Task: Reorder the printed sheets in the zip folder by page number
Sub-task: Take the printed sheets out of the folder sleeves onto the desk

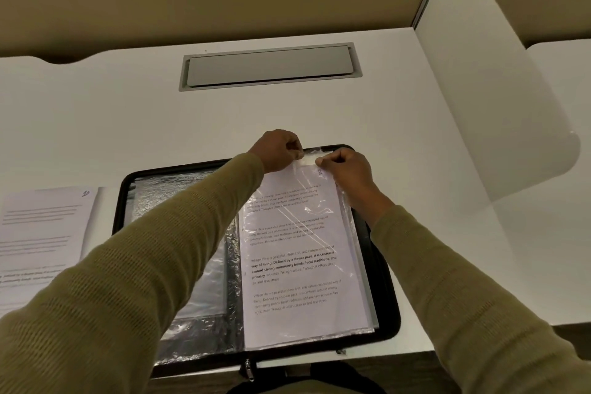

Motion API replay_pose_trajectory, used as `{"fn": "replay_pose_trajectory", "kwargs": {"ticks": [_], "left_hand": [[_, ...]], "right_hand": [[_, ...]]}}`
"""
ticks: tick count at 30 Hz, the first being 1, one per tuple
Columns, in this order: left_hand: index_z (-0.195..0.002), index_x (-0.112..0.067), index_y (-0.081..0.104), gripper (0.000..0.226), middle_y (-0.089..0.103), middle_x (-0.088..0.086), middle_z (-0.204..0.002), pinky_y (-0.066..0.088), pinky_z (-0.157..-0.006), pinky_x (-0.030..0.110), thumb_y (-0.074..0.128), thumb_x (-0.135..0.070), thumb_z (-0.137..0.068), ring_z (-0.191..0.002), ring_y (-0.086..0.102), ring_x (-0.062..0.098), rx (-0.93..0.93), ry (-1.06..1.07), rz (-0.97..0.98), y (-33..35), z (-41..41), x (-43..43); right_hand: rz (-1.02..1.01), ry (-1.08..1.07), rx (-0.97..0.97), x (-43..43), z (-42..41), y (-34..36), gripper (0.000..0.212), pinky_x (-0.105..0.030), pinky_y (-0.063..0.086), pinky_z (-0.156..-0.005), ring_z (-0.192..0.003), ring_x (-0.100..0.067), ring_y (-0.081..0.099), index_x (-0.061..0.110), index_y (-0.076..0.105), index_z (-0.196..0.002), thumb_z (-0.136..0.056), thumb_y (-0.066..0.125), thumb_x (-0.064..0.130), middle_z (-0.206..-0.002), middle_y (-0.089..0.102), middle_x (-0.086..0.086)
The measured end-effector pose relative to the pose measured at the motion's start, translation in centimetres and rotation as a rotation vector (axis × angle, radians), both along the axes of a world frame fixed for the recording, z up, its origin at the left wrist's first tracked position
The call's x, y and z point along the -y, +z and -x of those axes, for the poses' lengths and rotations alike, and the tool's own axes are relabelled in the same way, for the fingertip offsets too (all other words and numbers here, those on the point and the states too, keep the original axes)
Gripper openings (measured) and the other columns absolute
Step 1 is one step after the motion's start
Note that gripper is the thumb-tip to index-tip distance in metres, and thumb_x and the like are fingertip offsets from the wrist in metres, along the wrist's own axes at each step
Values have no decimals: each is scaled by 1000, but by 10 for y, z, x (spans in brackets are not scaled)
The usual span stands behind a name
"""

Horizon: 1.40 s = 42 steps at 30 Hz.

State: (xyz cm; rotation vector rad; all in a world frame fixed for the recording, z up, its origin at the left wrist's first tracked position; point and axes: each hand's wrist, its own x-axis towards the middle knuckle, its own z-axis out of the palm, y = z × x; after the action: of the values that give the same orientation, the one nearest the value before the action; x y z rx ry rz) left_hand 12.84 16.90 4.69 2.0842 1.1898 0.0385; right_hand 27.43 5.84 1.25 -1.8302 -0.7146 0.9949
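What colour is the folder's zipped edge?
Black; the zip folder border shows best in the head view.

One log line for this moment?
left hand pinches plastic sleeve | right hand pinches plastic sleeve | zip folder open | loose sheet alongside

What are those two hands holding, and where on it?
Both the left hand and right hand pinch the top edge of the clear sleeve covering a printed sheet in the open zip folder.

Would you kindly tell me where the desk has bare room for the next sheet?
Bare desk lies between the zip folder and the cable hatch, and right of the folder to the divider. Left is crowded: a loose sheet lies beside the folder.
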Motion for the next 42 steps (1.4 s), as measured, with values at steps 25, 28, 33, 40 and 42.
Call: {"fn": "replay_pose_trajectory", "kwargs": {"ticks": [25,28,33,40,42], "left_hand": [[-96,-11,72,10,70,1,-86,46,-74,24,63,-13,-93,-77,62,11,-19,-71,42,10,0,-5],[-92,-15,68,13,70,-2,-73,49,-73,23,57,-9,-95,-69,63,8,3,-65,31,12,-1,-3],[-90,-18,60,13,71,-6,-80,45,-75,28,52,-20,-99,-78,60,8,2,-79,24,14,-3,0],[-86,-10,76,30,65,2,-116,42,-93,32,49,-22,-94,-108,55,18,43,-61,110,17,-4,-2],[-88,-12,77,24,66,0,-108,41,-82,27,53,-18,-91,-100,56,16,46,-52,92,18,-5,-2]], "right_hand": [[18,-24,-46,1,6,0,12,-42,59,-86,-92,-28,70,22,71,-77,-89,74,23,-88,73,-2],[35,-21,-52,2,6,2,14,-41,58,-80,-83,-25,68,21,75,-81,-93,68,25,-91,74,-6],[15,-16,-75,2,9,4,24,-36,52,-71,-75,-19,62,26,76,-82,-99,59,29,-83,70,-2],[-22,-59,-100,4,13,4,22,-35,53,-77,-81,-15,63,25,77,-87,-99,59,29,-87,71,6],[-23,-77,-109,4,13,4,21,-34,52,-73,-77,-16,62,22,78,-89,-98,60,29,-85,70,4]]}}
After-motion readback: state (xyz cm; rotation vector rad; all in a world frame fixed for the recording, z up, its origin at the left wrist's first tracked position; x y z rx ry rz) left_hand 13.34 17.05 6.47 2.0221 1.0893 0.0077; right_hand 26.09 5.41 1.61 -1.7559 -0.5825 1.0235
